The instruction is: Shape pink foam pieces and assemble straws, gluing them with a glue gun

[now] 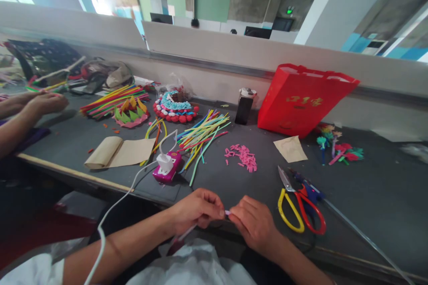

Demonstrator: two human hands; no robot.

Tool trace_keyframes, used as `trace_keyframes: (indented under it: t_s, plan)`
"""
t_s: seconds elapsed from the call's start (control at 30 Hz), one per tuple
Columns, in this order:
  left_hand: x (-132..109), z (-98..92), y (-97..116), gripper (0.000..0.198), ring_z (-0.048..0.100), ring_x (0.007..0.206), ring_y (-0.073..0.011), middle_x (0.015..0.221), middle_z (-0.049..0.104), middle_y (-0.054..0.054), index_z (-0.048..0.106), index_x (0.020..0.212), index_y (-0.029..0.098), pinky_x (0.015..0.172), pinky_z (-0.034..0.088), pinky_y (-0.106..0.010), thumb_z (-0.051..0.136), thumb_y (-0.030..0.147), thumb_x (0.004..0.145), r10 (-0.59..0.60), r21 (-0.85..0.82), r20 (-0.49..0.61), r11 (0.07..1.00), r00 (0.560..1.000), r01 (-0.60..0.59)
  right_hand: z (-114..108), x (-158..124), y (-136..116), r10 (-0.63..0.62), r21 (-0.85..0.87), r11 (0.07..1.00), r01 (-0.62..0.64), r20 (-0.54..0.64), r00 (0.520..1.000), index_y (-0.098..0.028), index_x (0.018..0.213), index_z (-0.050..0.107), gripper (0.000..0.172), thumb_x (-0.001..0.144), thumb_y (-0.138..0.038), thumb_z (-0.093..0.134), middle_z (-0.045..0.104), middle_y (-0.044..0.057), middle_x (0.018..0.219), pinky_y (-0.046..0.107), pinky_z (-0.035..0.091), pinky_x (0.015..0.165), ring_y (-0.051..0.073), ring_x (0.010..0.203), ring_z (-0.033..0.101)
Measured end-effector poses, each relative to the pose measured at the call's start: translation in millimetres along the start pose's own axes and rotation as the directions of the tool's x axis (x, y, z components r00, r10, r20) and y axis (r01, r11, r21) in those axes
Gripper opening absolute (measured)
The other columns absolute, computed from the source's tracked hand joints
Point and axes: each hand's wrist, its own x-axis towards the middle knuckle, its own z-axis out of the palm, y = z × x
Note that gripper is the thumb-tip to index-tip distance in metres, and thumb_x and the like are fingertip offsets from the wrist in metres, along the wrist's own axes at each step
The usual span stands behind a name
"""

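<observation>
Close to the table's front edge, my left hand (199,209) pinches a thin pale pink craft stem (227,212) that looks like a pipe cleaner. My right hand (254,222), fingers closed, grips the same stem a short way to the right. A little of it shows between the two hands, and a pale length hangs below the left one. Beyond my hands lies a loose pile of short pink pieces (245,157). To the right are scissors (285,179) with one yellow and one red handle, beside a blue glue gun (312,192) with a long clear glue stick.
A purple power socket (171,170) with a white cable stands left, near bundled coloured stems (203,135) and an unrolled brown paper (135,151). Behind are a black bottle (244,109), a red bag (301,102) and craft flowers (344,151). Another person's hands (47,103) are far left.
</observation>
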Motion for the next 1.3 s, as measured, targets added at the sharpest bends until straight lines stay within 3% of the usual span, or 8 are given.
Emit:
trace_keyframes:
  t_s: [0.13, 0.23, 0.37, 0.57, 0.7, 0.87, 1.17, 1.3]
  plan:
    - [1.7, -1.1, -0.7, 0.020, 0.022, 0.039, -0.0041, 0.044, 0.039, 0.008, 0.059, 0.064, 0.013, 0.042, 0.012, -0.023, 0.075, 0.026, 0.062, -0.015, -0.010, 0.008, 1.000, 1.000, 0.015, 0.8, -2.4, 6.0, -0.052, -0.043, 0.998, 0.052, 0.001, 0.999, -0.017, 0.089, 0.059, 0.009, 0.093, -0.015, 0.051, 0.064, 0.003, 0.072, 0.029, 0.038, 0.066, 0.016, 0.068, 0.053]
    - [-0.3, 0.0, -0.3, 0.021, 0.030, 0.045, -0.0054, 0.051, 0.043, 0.007, 0.062, 0.068, 0.012, 0.044, 0.019, -0.021, 0.071, 0.031, 0.069, 0.145, 0.219, -0.038, 0.966, 0.989, -0.133, -1.0, -1.1, 3.9, 0.161, 0.180, 0.970, -0.164, 0.034, 0.986, -0.018, 0.085, 0.060, 0.015, 0.095, -0.021, 0.049, 0.063, 0.001, 0.073, 0.026, 0.041, 0.067, 0.014, 0.067, 0.055]
    - [-3.7, 1.7, -1.1, 0.019, 0.041, 0.059, -0.0083, 0.064, 0.051, 0.003, 0.066, 0.080, 0.011, 0.054, 0.030, -0.020, 0.062, 0.030, 0.079, 0.361, 0.538, 0.004, 0.785, 0.933, -0.306, -3.6, 1.4, 0.8, 0.394, 0.356, 0.836, -0.417, 0.138, 0.909, -0.020, 0.085, 0.061, 0.018, 0.095, -0.029, 0.050, 0.063, -0.001, 0.076, 0.022, 0.042, 0.065, 0.012, 0.071, 0.059]
    - [-5.2, 7.1, -1.0, 0.018, 0.044, 0.061, -0.0091, 0.066, 0.053, 0.002, 0.066, 0.084, 0.012, 0.057, 0.033, -0.020, 0.056, 0.027, 0.083, 0.469, 0.662, -0.031, 0.671, 0.883, -0.334, 0.6, 1.3, 2.1, 0.446, 0.374, 0.805, -0.460, 0.129, 0.886, -0.020, 0.087, 0.061, 0.017, 0.095, -0.029, 0.050, 0.064, -0.001, 0.078, 0.022, 0.042, 0.069, 0.013, 0.074, 0.060]
    - [-2.4, 8.6, 1.4, 0.018, 0.043, 0.059, -0.0085, 0.063, 0.052, 0.002, 0.066, 0.074, 0.012, 0.054, 0.031, -0.020, 0.059, 0.028, 0.080, 0.452, 0.582, -0.055, 0.739, 0.890, -0.339, 2.4, 1.6, 0.7, 0.355, 0.316, 0.881, -0.353, 0.054, 0.933, -0.021, 0.088, 0.059, 0.013, 0.095, -0.025, 0.049, 0.062, 0.000, 0.078, 0.025, 0.041, 0.070, 0.014, 0.074, 0.057]
    - [5.3, 2.4, 1.3, 0.023, 0.034, 0.043, -0.0055, 0.056, 0.053, 0.003, 0.064, 0.076, 0.013, 0.043, 0.021, -0.021, 0.066, 0.035, 0.073, 0.107, 0.090, 0.013, 0.990, 0.994, -0.108, -0.7, 3.6, 1.3, 0.272, 0.301, 0.918, -0.257, -0.009, 0.962, -0.021, 0.093, 0.057, 0.010, 0.095, -0.020, 0.048, 0.062, 0.001, 0.081, 0.026, 0.042, 0.071, 0.014, 0.075, 0.056]
    - [8.1, 4.7, -0.6, 0.014, 0.025, 0.040, -0.0035, 0.045, 0.042, 0.006, 0.064, 0.065, 0.010, 0.044, 0.011, -0.023, 0.069, 0.023, 0.067, 0.038, -0.150, 0.061, 0.988, 0.997, -0.029, -1.5, 3.2, 3.8, 0.125, 0.315, 0.944, -0.098, -0.067, 0.990, -0.022, 0.100, 0.055, 0.013, 0.095, -0.016, 0.045, 0.064, 0.004, 0.084, 0.030, 0.046, 0.072, 0.017, 0.078, 0.058]
    - [7.2, 7.6, -1.5, 0.016, 0.023, 0.041, -0.0039, 0.046, 0.040, 0.006, 0.064, 0.066, 0.010, 0.045, 0.010, -0.023, 0.068, 0.026, 0.069, 0.082, -0.155, 0.050, 0.985, 0.995, -0.073, -2.4, 4.0, 2.0, 0.199, 0.342, 0.926, -0.160, -0.081, 0.977, -0.022, 0.098, 0.056, 0.012, 0.094, -0.016, 0.046, 0.063, 0.003, 0.082, 0.030, 0.047, 0.071, 0.016, 0.077, 0.058]
